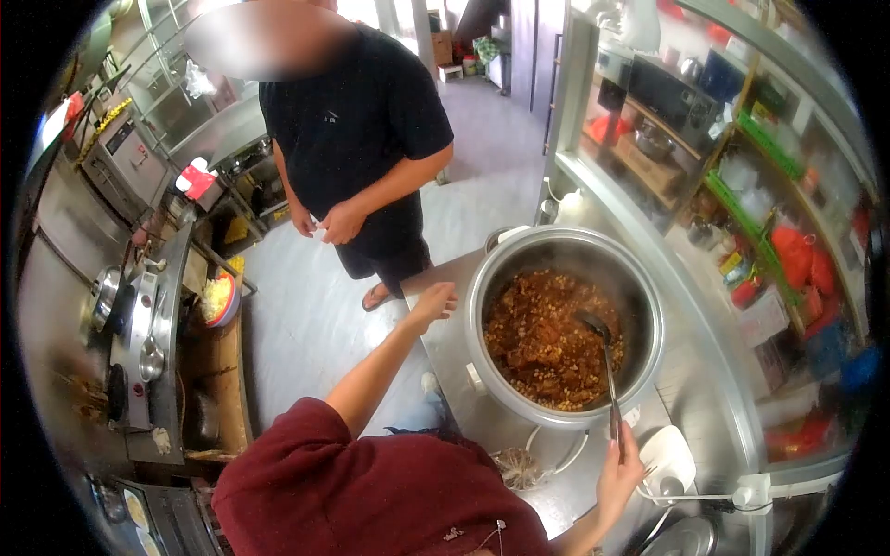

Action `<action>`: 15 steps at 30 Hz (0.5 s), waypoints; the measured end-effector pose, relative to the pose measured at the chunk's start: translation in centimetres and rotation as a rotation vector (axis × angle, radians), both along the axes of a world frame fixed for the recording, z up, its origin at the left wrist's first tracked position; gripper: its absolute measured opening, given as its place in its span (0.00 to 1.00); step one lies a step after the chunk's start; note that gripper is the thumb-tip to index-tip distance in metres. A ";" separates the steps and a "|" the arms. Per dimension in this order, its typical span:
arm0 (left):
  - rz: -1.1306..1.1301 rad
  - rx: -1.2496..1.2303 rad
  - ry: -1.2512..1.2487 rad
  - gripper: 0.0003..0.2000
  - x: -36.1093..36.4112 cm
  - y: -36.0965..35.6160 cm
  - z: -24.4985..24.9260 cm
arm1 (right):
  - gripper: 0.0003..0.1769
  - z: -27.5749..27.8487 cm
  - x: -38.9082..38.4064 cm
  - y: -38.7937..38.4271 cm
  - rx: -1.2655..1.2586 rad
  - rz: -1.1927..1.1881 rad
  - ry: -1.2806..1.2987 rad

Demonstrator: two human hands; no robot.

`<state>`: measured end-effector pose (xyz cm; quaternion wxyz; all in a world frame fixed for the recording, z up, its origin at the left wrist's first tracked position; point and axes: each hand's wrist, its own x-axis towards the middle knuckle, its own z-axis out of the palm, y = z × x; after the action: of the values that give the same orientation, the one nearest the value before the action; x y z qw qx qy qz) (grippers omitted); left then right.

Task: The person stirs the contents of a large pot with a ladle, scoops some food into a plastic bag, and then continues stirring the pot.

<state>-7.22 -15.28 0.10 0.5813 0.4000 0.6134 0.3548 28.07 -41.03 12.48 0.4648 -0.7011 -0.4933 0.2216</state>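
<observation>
My right hand (619, 471) is wrapped round the upper end of a long-handled metal ladle (609, 371). The ladle leans into a large round metal pot (474, 343), its dark bowl resting at the surface of a brown stew (542, 347) with chunks and many small pale beans or kernels. Slight steam hangs over the pot. To the left of the pot, my left hand (434, 306) hovers by the counter edge, apart from the rim, with fingers loosely bent and nothing visible in them.
The pot stands on a metal counter (445, 347). A person in black (357, 139) stands across, holding something small and white. A white appliance (667, 459) sits near my right hand. Glazed shelves (760, 232) line the right; a stove (139, 352) and a bowl of pale food (218, 298) are left.
</observation>
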 end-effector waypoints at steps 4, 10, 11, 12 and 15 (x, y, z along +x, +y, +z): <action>-0.053 0.032 -0.045 0.19 0.3 0.4 -1.0 | 0.20 -0.9 0.3 0.0 0.041 0.008 -0.059; -0.103 0.013 -0.061 0.21 0.6 1.1 -0.5 | 0.19 -0.1 0.2 -0.3 0.000 0.012 -0.056; -0.053 0.062 -0.001 0.21 0.9 1.5 1.8 | 0.19 -0.4 0.2 -0.3 0.046 0.007 -0.058; -0.043 0.198 -0.006 0.24 0.3 3.0 3.0 | 0.19 -0.8 0.2 -0.2 0.091 0.000 -0.061; -0.006 0.584 0.096 0.32 1.2 7.0 12.1 | 0.19 0.7 -0.2 -0.6 -0.003 -0.040 -0.027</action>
<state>-6.00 -8.27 12.21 0.4128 0.5684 0.5112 0.4952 27.88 -41.62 13.18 0.4612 -0.7145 -0.4852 0.2034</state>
